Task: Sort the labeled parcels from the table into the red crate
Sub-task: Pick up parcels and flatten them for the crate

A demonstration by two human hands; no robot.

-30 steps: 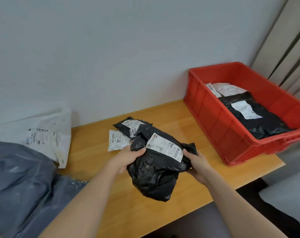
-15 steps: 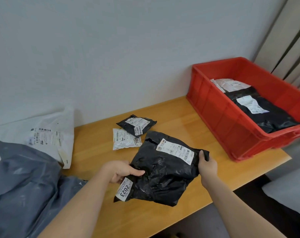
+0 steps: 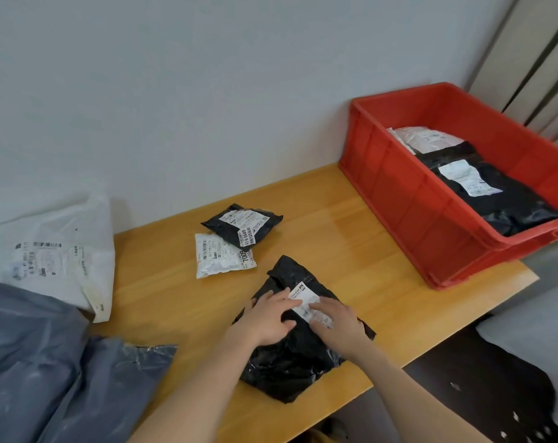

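Both hands, left hand [image 3: 269,318] and right hand [image 3: 335,321], lie flat with relaxed fingers on the black parcel [image 3: 298,346], left of the red crate [image 3: 408,199], seemingly smoothing its label [image 3: 306,303] for reading.

My smooth honey-coloured wooden table [image 3: 319,199] stands against a plain pale grey wall [image 3: 207,91]. Beige vertical panels with dark seams [image 3: 539,55] fill my right-hand corner.

A parcel-sorting corner in a plain room. Labeled courier bags [image 3: 225,255] lie on a wooden table [image 3: 319,219]. A red crate [image 3: 408,199] stands against the bare wall [image 3: 207,91].
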